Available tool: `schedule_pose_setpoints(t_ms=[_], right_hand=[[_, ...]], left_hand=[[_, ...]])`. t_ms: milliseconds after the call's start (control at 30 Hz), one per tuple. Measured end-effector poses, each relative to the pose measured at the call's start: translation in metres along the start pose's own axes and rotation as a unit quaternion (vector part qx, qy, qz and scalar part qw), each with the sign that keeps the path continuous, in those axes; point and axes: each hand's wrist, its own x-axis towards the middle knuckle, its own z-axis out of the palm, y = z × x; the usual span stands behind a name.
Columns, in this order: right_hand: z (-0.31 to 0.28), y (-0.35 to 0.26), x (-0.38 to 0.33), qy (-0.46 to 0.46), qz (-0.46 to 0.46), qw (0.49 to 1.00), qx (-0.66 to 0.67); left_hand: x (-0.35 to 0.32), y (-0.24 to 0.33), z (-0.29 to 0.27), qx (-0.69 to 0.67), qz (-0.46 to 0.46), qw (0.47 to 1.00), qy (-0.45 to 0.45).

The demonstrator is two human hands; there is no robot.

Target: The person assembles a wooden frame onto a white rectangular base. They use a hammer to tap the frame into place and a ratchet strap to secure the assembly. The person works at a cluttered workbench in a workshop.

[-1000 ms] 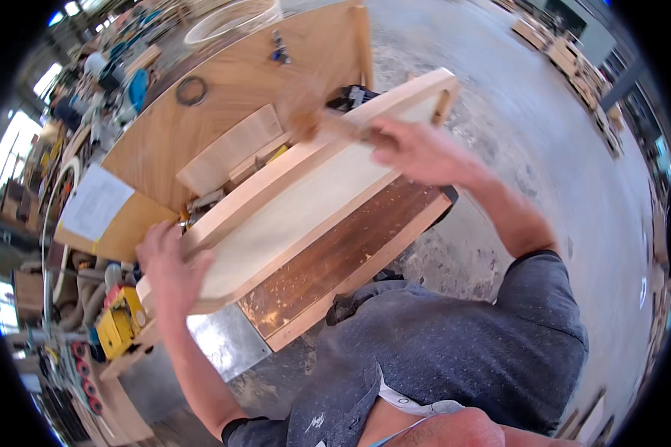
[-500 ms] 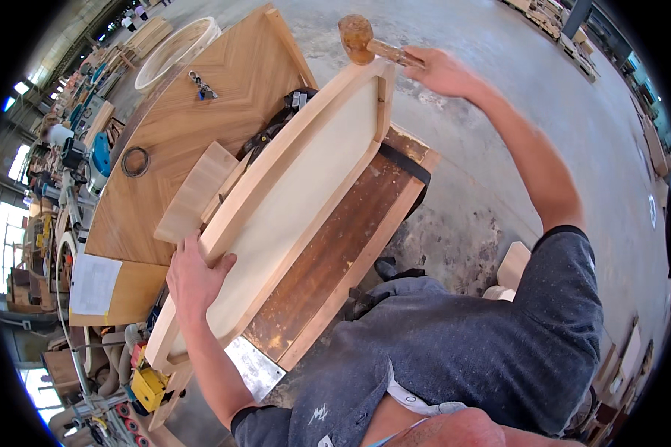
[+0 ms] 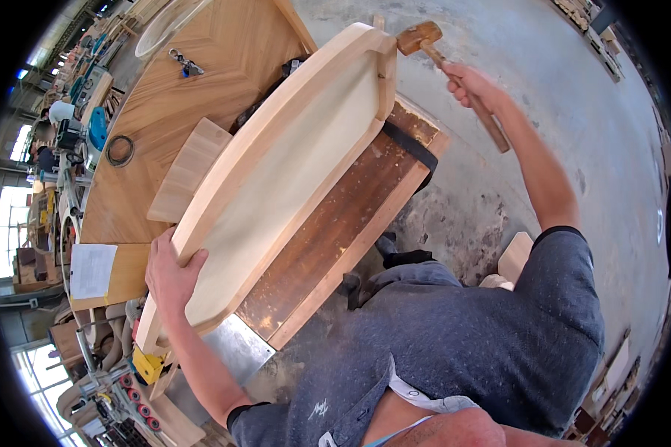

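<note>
Up at the far end, the right hand (image 3: pixel 470 82) is closed around the handle of a wooden mallet with a round brown head (image 3: pixel 419 37), gripping it about midway along the shaft, with the rest of the handle sticking out below the fist. The mallet head sits just beside the top corner of a long, pale wooden tray-like frame with a raised rim and angled ends (image 3: pixel 291 179), near enough that I cannot tell whether it touches the rim.

The frame lies slantwise across a worn dark brown wooden counter with a lighter edge (image 3: pixel 343 231), its far end by the mallet and its near end towards the lower left. The left hand (image 3: pixel 170 272) lies on that near end, palm down on the rim with the fingers spread over the edge and onto the pale inner panel, pressing rather than wrapped around anything.

Beside the frame on its left lies a short pale block of wood (image 3: pixel 186 170), resting on a large round tabletop of herringbone-patterned oak (image 3: pixel 201 67). A bunch of keys (image 3: pixel 183 63) and a dark ring (image 3: pixel 119 150) lie on that tabletop, well apart from the hands. A white sheet of paper (image 3: pixel 92 270) lies at the left, near the left hand.
</note>
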Motion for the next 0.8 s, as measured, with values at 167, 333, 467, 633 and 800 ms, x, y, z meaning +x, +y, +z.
schedule_pose_setpoints(t_ms=[167, 333, 467, 633, 800], right_hand=[[-0.043, 0.028, 0.042, 0.093, -0.025, 0.995, -0.014], [-0.009, 0.106, 0.084, 0.017, 0.079, 0.997, 0.012], [-0.017, 0.113, 0.094, 0.003, 0.130, 0.991, -0.038], [0.008, 0.133, 0.103, -0.006, 0.084, 0.996, 0.042], [0.003, 0.106, 0.082, -0.026, 0.042, 0.999, -0.007]], left_hand=[[0.001, 0.006, -0.002, 0.011, -0.027, 0.999, -0.023], [-0.002, 0.002, 0.005, 0.026, 0.002, 1.000, -0.005], [-0.010, 0.000, 0.005, 0.039, 0.005, 0.999, 0.015], [-0.008, 0.010, 0.005, 0.027, -0.022, 0.999, -0.001], [-0.025, 0.002, 0.007, 0.029, -0.028, 0.999, 0.013]])
